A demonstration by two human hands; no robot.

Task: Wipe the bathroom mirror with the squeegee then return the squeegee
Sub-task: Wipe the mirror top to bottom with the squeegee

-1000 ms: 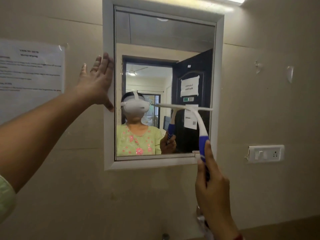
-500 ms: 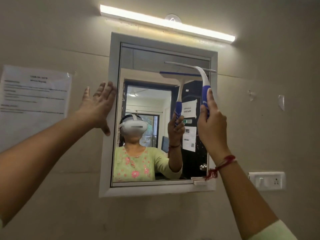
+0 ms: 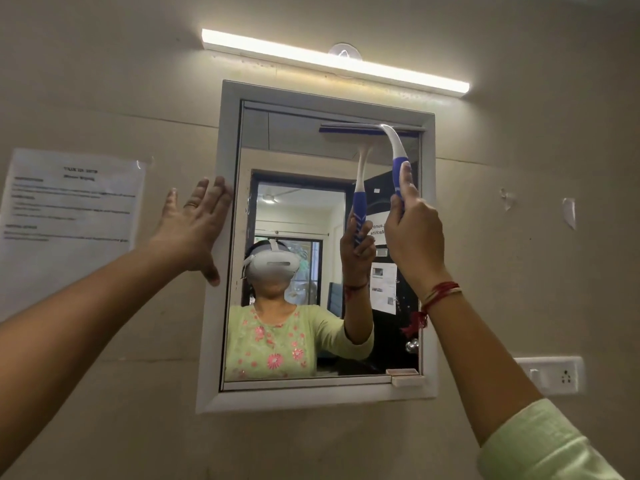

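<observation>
Head view: the squeegee [image 3: 394,147] is up at the top of the mirror [image 3: 298,143], on its right half. Its long blade lies level against the glass, just under the upper edge of the white frame. The white neck curves down from the blade into a blue handle. The right hand [image 3: 415,230] holds that handle, its grip clamped round the blue part with the fingers curled and the thumb laid up along it. A red thread bracelet [image 3: 440,292] sits on that wrist, and a pale green sleeve [image 3: 540,445] shows at the lower right.

The left hand [image 3: 194,226] lies flat on the left side of the mirror frame and the wall beside it, its grip apart, fingers straight and spread, thumb pointing down. A ring [image 3: 191,205] is on one finger.

A lit light bar [image 3: 332,60] runs above the mirror. A printed paper notice [image 3: 69,199] is stuck to the wall on the left, its text too blurred to read. A white switch plate [image 3: 550,374] is on the wall to the lower right.
</observation>
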